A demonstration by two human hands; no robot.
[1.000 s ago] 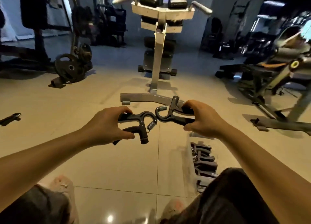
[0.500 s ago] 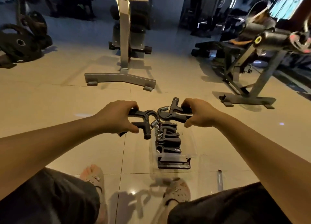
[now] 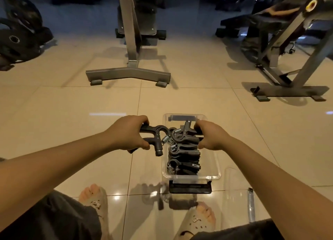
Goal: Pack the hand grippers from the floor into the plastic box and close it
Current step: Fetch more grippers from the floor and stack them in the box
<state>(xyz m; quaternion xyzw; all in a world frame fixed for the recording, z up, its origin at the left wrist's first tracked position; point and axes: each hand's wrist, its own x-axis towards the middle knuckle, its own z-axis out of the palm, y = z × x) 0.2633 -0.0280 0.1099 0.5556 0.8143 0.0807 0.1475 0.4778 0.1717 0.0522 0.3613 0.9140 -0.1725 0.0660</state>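
The black plastic hand gripper with a steel coil spring [image 3: 156,137] in the left hand [image 3: 128,134] hangs just left of the clear plastic box [image 3: 213,176], above the tiled floor [image 3: 72,122]; fingers curl round its two handles. A second black hand gripper [image 3: 185,137] is clasped by the right hand [image 3: 211,137] over the box's far half. These look rigid, fairly light and springy; the moulded handles are the sure hold, since the spring end could snag neighbours. Inside, a row of packed grippers [image 3: 183,161] fills the near and middle part. The transparent lid [image 3: 237,194] appears to lie on the floor just right of it.
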